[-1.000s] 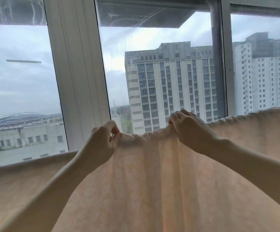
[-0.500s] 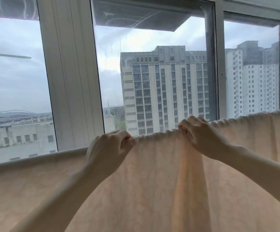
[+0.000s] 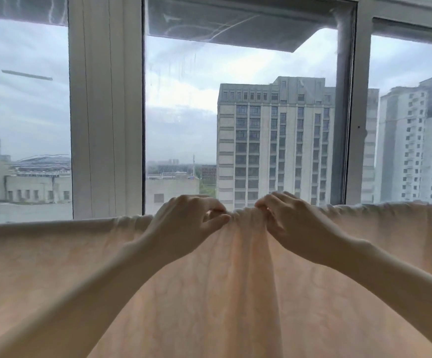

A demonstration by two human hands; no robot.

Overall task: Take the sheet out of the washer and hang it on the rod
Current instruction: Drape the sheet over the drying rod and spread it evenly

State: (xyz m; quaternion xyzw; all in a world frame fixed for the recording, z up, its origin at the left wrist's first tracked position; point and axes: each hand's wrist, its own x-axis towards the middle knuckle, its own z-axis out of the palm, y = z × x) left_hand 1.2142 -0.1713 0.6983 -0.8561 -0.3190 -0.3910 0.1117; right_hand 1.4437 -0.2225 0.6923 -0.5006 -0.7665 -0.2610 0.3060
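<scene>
A pale peach sheet hangs across the whole width of the view, draped over a rod that its top fold hides. My left hand pinches the bunched top edge just left of centre, thumb against fingers. My right hand grips the same gathered edge just right of centre with curled fingers. The two hands sit close together, with a thick pleat of cloth falling between them. The washer is out of view.
A large window with white frame posts stands right behind the sheet. Tall apartment blocks and low buildings show through the glass. The sheet's top edge runs level to both sides.
My hands have drawn closer together along the top edge, gathering the cloth between them into a tight bunch. The view has shifted slightly.
</scene>
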